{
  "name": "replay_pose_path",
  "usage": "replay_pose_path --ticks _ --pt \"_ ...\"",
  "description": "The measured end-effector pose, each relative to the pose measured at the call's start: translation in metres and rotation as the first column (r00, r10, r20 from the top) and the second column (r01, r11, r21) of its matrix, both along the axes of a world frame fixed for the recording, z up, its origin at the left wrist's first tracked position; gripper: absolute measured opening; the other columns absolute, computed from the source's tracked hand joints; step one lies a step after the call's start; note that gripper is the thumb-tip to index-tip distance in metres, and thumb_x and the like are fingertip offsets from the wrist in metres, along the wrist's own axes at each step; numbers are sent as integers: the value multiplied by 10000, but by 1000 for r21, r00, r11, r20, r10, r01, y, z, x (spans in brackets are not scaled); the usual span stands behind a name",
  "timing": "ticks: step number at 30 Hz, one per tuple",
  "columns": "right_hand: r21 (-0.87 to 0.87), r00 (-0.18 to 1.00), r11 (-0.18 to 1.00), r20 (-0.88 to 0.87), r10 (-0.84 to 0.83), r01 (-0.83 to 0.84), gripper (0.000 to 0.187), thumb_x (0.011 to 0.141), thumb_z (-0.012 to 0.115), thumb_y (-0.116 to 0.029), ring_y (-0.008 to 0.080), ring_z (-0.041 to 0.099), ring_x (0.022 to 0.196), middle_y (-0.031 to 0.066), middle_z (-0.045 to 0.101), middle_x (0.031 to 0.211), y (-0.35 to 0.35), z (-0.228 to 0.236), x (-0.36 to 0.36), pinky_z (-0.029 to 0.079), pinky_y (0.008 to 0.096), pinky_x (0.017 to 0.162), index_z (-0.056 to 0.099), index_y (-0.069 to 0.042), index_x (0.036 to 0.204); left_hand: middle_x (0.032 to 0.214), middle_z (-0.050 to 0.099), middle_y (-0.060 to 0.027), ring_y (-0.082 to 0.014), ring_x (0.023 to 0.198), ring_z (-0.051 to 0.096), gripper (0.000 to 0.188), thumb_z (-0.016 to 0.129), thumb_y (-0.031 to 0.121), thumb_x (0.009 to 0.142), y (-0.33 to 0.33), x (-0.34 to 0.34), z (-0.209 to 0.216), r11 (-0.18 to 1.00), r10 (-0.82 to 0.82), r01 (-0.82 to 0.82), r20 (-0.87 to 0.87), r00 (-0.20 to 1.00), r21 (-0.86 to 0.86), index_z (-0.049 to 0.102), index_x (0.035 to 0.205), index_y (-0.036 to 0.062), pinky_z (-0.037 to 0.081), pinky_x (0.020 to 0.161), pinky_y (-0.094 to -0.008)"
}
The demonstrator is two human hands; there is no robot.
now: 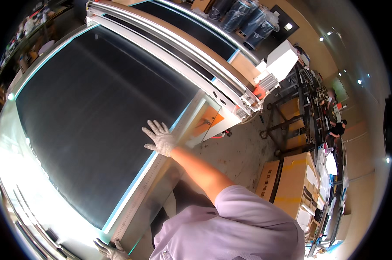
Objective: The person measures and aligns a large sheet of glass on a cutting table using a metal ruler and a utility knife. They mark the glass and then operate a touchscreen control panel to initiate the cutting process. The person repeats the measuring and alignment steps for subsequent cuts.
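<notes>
A large black sheet (pixel 92 121) lies flat on a big table, with light blue strips (pixel 127 193) along its edges. My right hand (pixel 162 141), in a pale knit glove, rests flat with fingers spread over the sheet's near right edge. Beneath its palm runs the table's border, which carries a ruler strip (pixel 133 214). Toward the near corner of the table is my left hand (pixel 111 250), gloved as well. Its fingers are stretched apart by the table's edge and hold nothing that I can see; the lower frame edge cuts it off.
A long metal roller beam (pixel 174 43) spans the table's far side, with a white end housing (pixel 282 58). Film-wrapped rolls (pixel 243 19) stand behind it. At right are cardboard boxes (pixel 291 177) and a cluttered rack (pixel 308 99). Farther off, another person (pixel 337 128) stands.
</notes>
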State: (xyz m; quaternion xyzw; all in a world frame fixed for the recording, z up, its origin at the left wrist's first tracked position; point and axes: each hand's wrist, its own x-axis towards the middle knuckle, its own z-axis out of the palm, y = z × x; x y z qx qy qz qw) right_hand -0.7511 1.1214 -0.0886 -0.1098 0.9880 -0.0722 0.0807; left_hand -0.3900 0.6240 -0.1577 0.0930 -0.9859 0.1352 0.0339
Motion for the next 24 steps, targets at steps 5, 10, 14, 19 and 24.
replay_pose_path --ticks 5,10,14,19,24 --pt "-39 987 990 -87 -136 133 741 1004 465 -548 306 168 1548 134 189 1675 30 -20 46 149 485 1259 286 -130 1589 1493 483 -167 -377 1262 546 693 510 563 1000 27 -20 2 987 0 26 161 987 -157 409 1535 134 503 973 -542" --pt "-42 991 993 -69 -114 112 703 1016 458 -509 280 183 1547 112 211 1672 67 -22 107 136 479 1265 311 -113 1578 1597 358 -171 -364 1445 375 648 495 408 1023 72 -19 26 991 -124 133 207 970 -30 341 1569 95 415 1108 -517" --pt "-109 994 992 -75 -76 68 706 1027 420 -513 278 148 1557 99 176 1685 83 -19 113 115 479 1270 276 -116 1593 1583 363 -205 -409 1439 361 595 441 417 1037 72 -9 -24 898 8 135 323 946 -418 439 1508 54 390 1114 -551" --pt "-562 915 825 -363 -179 -62 363 928 677 -266 339 561 1187 114 581 1289 154 -16 103 449 457 1034 586 -98 1237 1571 337 -238 -401 1310 528 739 638 400 950 259 -84 66 684 181 30 -209 961 729 372 1529 26 445 1084 -469" --pt "-359 589 929 -733 -340 89 73 887 668 -122 317 590 890 107 619 924 341 105 103 458 465 820 633 -76 933 1306 526 -229 -405 1138 597 368 573 232 966 502 -201 79 414 -154 358 -323 934 837 560 1256 7 482 977 -466"
